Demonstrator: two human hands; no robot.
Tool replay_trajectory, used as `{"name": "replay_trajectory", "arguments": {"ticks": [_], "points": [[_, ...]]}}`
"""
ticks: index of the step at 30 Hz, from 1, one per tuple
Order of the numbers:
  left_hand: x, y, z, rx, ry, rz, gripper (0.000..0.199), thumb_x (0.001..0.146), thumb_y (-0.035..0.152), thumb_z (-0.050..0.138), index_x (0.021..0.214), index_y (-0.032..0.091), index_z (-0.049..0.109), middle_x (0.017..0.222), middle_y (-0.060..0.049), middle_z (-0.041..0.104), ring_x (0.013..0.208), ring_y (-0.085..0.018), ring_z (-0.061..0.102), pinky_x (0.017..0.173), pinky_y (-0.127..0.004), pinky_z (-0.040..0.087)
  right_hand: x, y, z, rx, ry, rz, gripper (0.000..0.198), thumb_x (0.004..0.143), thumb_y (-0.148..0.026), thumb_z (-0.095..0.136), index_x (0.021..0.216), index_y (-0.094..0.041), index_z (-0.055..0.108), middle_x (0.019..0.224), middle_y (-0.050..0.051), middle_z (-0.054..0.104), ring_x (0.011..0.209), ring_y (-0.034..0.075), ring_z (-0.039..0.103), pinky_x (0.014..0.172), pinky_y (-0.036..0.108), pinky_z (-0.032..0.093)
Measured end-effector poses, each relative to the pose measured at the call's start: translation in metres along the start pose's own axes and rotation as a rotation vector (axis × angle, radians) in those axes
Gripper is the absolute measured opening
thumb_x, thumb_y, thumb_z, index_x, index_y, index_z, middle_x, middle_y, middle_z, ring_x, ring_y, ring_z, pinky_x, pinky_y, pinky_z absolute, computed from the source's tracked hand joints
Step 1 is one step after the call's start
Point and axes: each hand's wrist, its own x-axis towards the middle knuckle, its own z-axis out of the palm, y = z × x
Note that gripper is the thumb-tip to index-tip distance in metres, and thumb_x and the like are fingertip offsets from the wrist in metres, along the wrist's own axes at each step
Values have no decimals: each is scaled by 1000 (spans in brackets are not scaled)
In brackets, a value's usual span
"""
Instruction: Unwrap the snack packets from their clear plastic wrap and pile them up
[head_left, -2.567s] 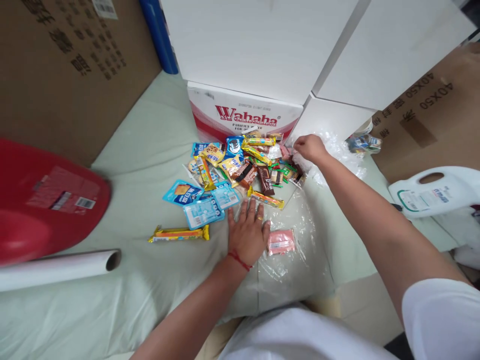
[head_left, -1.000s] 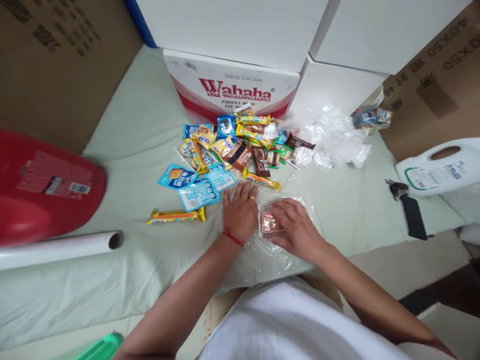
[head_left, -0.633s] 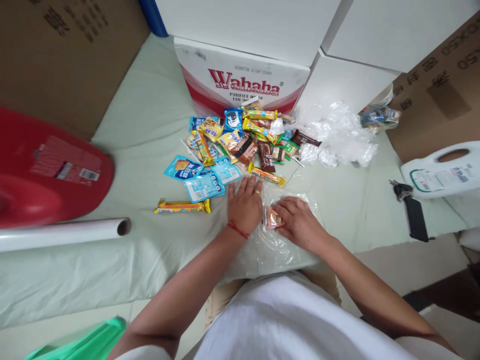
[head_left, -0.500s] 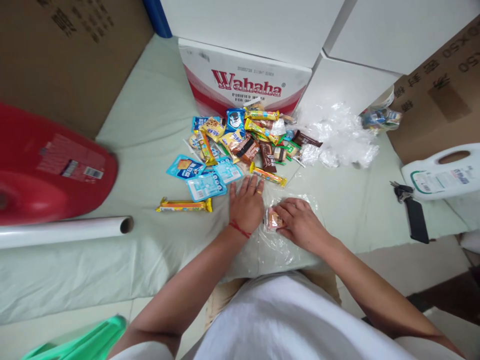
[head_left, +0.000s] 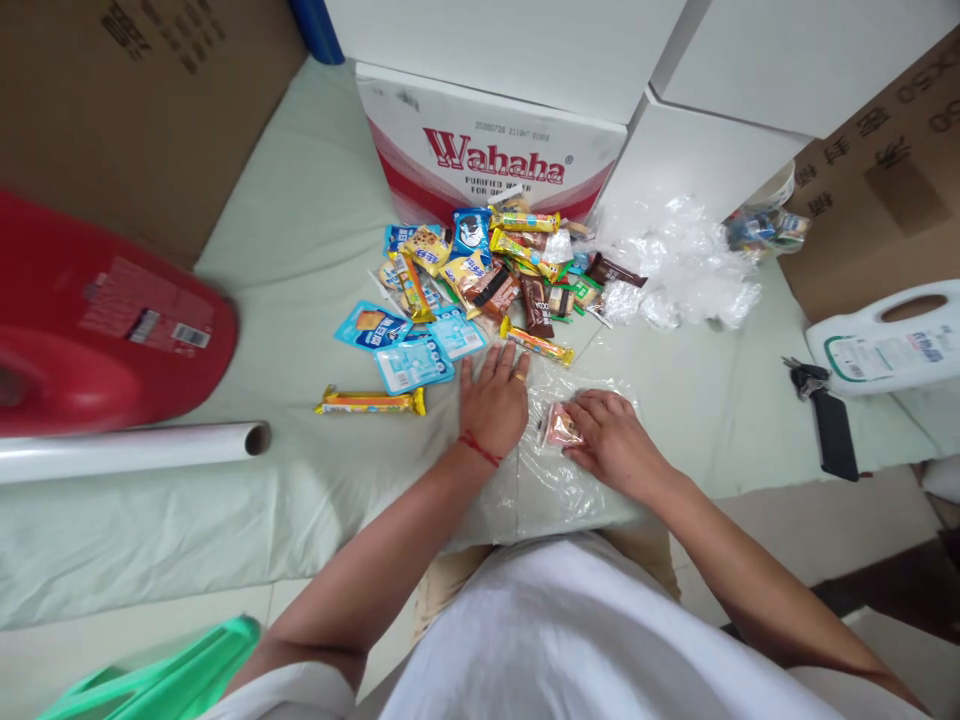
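Observation:
My left hand lies flat, fingers stretched out, on the cloth at the left edge of a clear plastic bag. On top of the bag, my right hand is closed over a small pink-wrapped snack; its fingers cover the right part of the wrapper. Just beyond my left fingertips lie a yellow snack stick and light-blue packets. Another yellow stick rests apart to the left. Behind them is a heap of mixed wrapped snacks, brown, yellow and blue.
A Wahaha carton stands behind the heap, with crumpled clear bags to its right. At the left are a red jug and a white tube. A white jug and keys with a black case lie at the right.
My right hand and the pink-wrapped snack have shifted slightly to the right over the clear bag. My left hand stays flat in the same place.

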Motion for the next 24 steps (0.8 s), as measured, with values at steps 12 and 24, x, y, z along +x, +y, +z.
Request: {"name": "replay_trajectory", "arguments": {"ticks": [12, 24], "points": [[-1, 3, -2, -31, -6, -15, 56, 104, 31, 32, 156, 22, 49, 168, -8, 39, 157, -30, 32, 128, -66, 15, -7, 11, -11, 64, 3, 3, 49, 93, -19, 63, 141, -13, 60, 128, 16, 68, 124, 34, 52, 105, 50, 43], [-1, 4, 0, -17, 0, -8, 57, 106, 38, 29, 158, 21, 46, 170, -8, 35, 159, -30, 29, 128, -66, 14, 10, 26, -41, 185, 111, 47, 40, 90, -26, 65, 129, -18, 65, 118, 13, 69, 115, 32, 58, 100, 46, 46]]}}
